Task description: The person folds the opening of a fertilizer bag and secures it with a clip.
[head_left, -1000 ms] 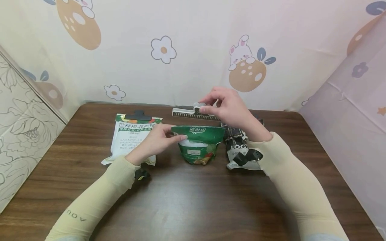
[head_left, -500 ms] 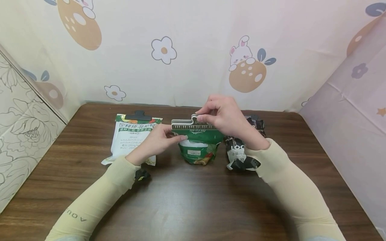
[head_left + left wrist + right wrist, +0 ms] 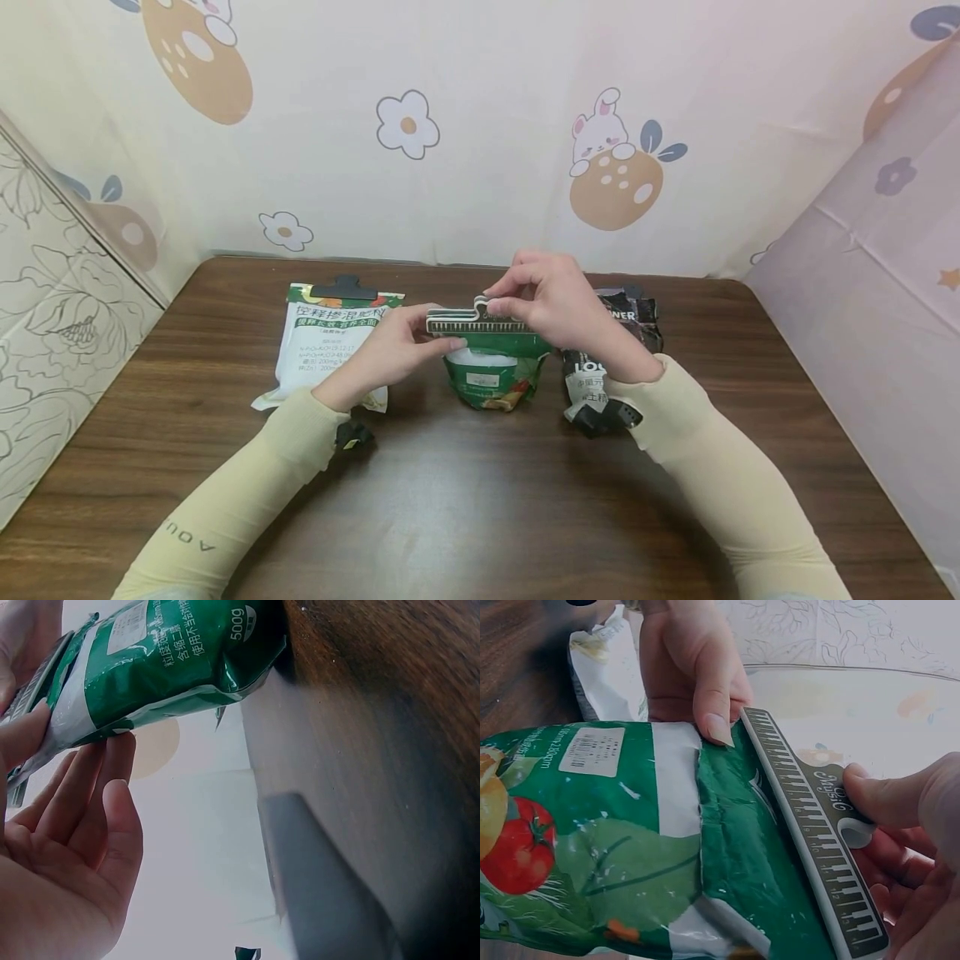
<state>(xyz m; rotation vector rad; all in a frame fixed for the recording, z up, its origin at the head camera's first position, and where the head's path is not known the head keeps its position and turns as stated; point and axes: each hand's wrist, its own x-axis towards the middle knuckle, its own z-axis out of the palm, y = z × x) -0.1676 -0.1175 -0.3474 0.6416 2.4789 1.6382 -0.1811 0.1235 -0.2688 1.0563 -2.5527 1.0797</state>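
A green bag (image 3: 491, 375) with vegetable pictures stands upright mid-table, its top folded over. My left hand (image 3: 393, 350) pinches the left end of that fold, thumb in front and fingers behind. In my right hand (image 3: 558, 300) is a long clip (image 3: 810, 825) with a piano-key pattern, thumb and fingers squeezing its handles. The clip lies along the folded top edge of the bag, as the right wrist view shows. From the left wrist view, the bag's underside and side show above my spread lower fingers (image 3: 82, 795).
To the left lies a white bag (image 3: 322, 342) with a black clip (image 3: 345, 287) on its top. A black-and-white bag (image 3: 592, 375) lies at the right, partly behind my right wrist. A patterned curtain (image 3: 480, 125) hangs behind the wooden table (image 3: 465, 517).
My right hand has brought the clip down from above and behind the green bag onto its folded top. My left hand has kept its place on the fold.
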